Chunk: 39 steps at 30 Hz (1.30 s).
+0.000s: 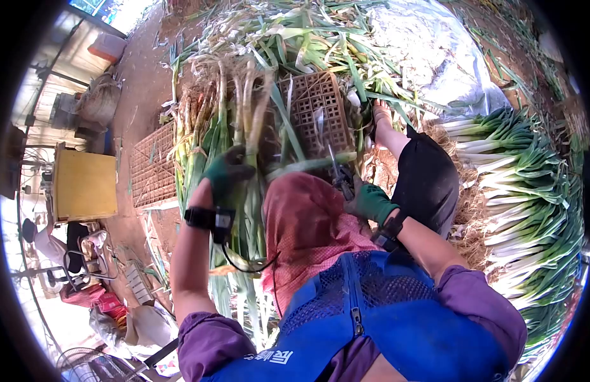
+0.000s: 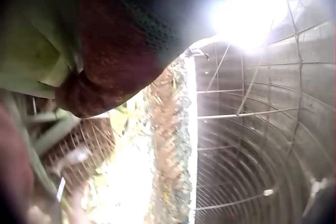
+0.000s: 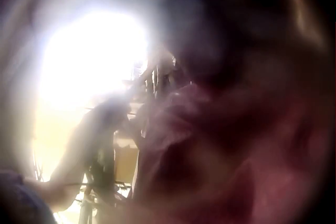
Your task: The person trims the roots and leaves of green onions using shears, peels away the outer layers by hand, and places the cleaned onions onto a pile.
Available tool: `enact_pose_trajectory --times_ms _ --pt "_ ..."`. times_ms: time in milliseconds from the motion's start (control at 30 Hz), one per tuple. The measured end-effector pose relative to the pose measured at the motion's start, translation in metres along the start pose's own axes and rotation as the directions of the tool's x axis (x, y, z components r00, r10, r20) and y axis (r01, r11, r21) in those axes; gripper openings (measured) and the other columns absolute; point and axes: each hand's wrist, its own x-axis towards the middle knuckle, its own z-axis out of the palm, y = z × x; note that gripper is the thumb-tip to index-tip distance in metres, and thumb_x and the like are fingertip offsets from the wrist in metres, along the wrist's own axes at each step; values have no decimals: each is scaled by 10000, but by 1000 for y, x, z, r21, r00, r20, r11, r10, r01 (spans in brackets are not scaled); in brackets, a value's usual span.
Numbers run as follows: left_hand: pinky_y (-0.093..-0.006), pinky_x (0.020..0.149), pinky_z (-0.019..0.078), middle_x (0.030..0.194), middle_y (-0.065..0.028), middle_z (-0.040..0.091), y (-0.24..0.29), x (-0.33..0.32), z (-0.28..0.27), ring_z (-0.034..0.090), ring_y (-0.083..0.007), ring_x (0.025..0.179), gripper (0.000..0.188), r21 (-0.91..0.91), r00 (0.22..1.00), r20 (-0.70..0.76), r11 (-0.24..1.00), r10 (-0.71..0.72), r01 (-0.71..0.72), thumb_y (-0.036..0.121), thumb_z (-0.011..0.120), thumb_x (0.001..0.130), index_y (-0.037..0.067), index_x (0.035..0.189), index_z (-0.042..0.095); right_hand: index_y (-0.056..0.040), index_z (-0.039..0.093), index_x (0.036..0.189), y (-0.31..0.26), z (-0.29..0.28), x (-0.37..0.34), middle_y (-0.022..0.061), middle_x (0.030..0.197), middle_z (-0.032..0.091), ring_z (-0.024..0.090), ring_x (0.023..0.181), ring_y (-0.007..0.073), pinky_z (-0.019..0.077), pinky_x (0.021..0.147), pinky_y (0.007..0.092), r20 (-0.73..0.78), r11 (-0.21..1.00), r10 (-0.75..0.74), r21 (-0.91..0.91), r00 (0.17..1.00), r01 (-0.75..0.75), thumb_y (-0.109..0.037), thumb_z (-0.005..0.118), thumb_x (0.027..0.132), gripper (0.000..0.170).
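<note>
My left hand (image 1: 228,172), in a green glove with a dark palm, grips a leek (image 1: 260,111) whose rooty end points away from me. In the left wrist view the dark glove fingers (image 2: 105,71) curl against broad green leaves (image 2: 31,56). Under and beside this hand lies a pile of untrimmed leeks (image 1: 202,127), roots away from me. My right hand (image 1: 373,202), also green-gloved, holds a knife (image 1: 334,159) by its dark handle, its narrow blade pointing away. The right wrist view is mostly blurred reddish cloth (image 3: 194,155), and the right hand is hidden there.
A brown plastic crate (image 1: 317,105) stands ahead, with leaves across it. Another crate (image 1: 153,165) lies left of the pile. Cleaned leeks (image 1: 511,191) lie in a long row at right. Leaf scraps (image 1: 295,38) heap up ahead, near a white sheet (image 1: 428,57). A bare foot (image 1: 383,121) is beside the crate.
</note>
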Motion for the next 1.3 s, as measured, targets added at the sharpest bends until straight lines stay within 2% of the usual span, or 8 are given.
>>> enact_pose_trajectory --times_ms 133,433,567,700,800,900,967,1300 --pt "-316 808 521 1034 -108 661 29 -20 68 625 -177 937 766 -262 975 146 957 170 -128 80 820 736 19 1409 460 34 499 1280 -1 -5 -6 271 1094 664 657 1039 376 507 904 417 23 958 -71 281 997 62 -429 706 729 749" --pt "-341 699 556 952 -146 702 16 59 141 672 -218 792 696 326 959 -282 942 13 83 245 876 662 -29 1216 557 37 573 1155 17 -12 -40 192 887 667 647 830 264 511 763 353 -120 749 -203 620 972 233 -386 699 733 611" --pt "-331 699 554 956 -126 704 45 23 146 668 -187 789 616 413 956 61 879 -288 238 294 836 721 -37 1177 589 13 568 1144 -2 -24 -68 142 857 652 627 789 227 498 730 340 -47 835 -275 482 960 263 -388 692 748 577" --pt "-308 635 546 993 -130 678 -17 27 149 647 -173 709 661 127 995 -96 992 -1 13 297 814 770 -27 1272 532 -18 559 1171 -1 -17 -19 129 843 645 614 730 223 497 695 367 -25 860 -290 431 957 272 -452 673 771 600" --pt "-324 754 552 994 -119 657 12 1 140 646 -207 803 723 -600 979 -172 800 -112 -14 223 739 862 48 1446 351 22 561 1119 -36 -45 -50 222 920 668 652 846 341 503 787 403 -93 853 -304 417 948 314 -416 680 758 580" --pt "-309 738 538 953 -69 682 -107 95 116 636 -158 794 570 -497 926 -278 786 257 -367 183 762 841 63 1344 522 17 529 1192 -10 -6 -16 236 969 681 671 890 344 512 811 394 -47 865 -322 392 945 314 -410 674 768 619" --pt "-299 745 535 939 -65 692 -39 37 138 642 -149 828 464 -181 925 -369 969 90 -166 166 777 825 27 1238 618 13 516 1227 -6 -4 -29 245 984 687 681 901 340 518 815 391 -29 864 -337 387 941 322 -403 676 767 640" --pt "-290 614 525 870 -76 694 -32 19 135 651 -169 696 278 -248 971 221 957 -94 149 163 705 865 5 1091 676 -246 242 1544 4 -35 -131 166 869 653 649 765 270 506 711 375 83 853 -359 434 930 290 -340 652 784 869"
